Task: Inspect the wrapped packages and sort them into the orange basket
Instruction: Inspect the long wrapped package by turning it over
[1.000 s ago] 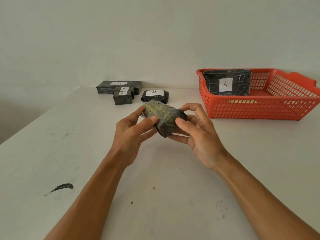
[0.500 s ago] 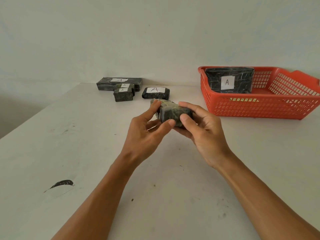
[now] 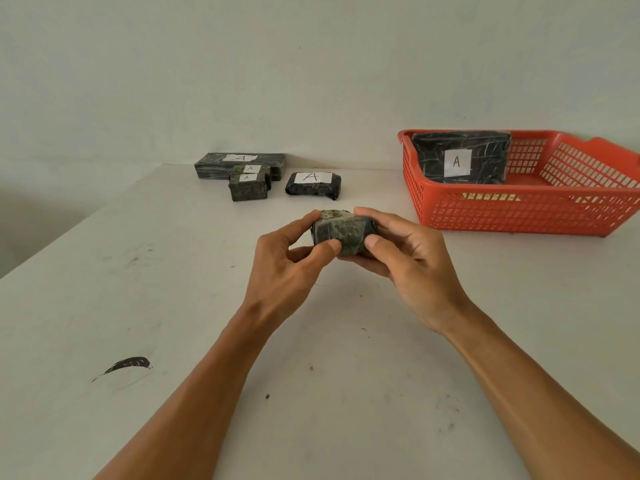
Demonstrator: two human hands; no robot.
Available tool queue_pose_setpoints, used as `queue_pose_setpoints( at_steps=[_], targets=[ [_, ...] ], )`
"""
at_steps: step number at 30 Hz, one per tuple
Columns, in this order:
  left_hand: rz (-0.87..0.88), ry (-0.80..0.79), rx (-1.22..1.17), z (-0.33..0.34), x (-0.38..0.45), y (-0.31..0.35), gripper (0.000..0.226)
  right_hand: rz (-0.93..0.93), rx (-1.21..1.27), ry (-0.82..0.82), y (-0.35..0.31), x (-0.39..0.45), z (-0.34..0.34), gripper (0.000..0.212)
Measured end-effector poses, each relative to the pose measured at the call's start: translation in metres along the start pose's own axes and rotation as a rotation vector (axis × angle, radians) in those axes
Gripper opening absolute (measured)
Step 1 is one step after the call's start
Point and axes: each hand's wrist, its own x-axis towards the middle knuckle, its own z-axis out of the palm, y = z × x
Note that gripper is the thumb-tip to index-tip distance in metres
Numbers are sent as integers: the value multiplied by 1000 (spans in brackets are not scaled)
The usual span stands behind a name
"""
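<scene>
Glossy dark film covered the small wrapped package (image 3: 341, 233), pinched between left hand (image 3: 287, 268) and right hand (image 3: 412, 261); it seemed light, firm, perhaps slippery, best held by its ends.

Wrapped packages, dark: six in all. One held package (image 3: 341, 233) at centre frame; one large labelled package (image 3: 460, 157) in the upper right; four at upper centre-left, namely one long package (image 3: 214, 164), two small stacked packages (image 3: 248, 183) and one rounded package (image 3: 313, 184). Orange basket (image 3: 519, 216): one. Hands: two, left hand (image 3: 287, 268) and right hand (image 3: 412, 261). White table (image 3: 346, 375): one.
</scene>
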Motion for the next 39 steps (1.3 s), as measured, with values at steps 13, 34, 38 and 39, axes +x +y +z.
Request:
queue_pose_setpoints(
  at_steps=[13,34,38,39],
  targets=[
    [52,-26,-31,1,-2,-5,68,-78,-52,77,-7,1,-3,27],
    [-406,-109,-647,-34,22,-12,56,334,562,116,-9,10,-34,35],
    [-293,-36,-547,-28,20,-8,48,346,480,234,-7,12,-31,26],
    [-240,41,-503,-26,19,-7,51,346,414,266,-7,12,-29,23]
  ],
)
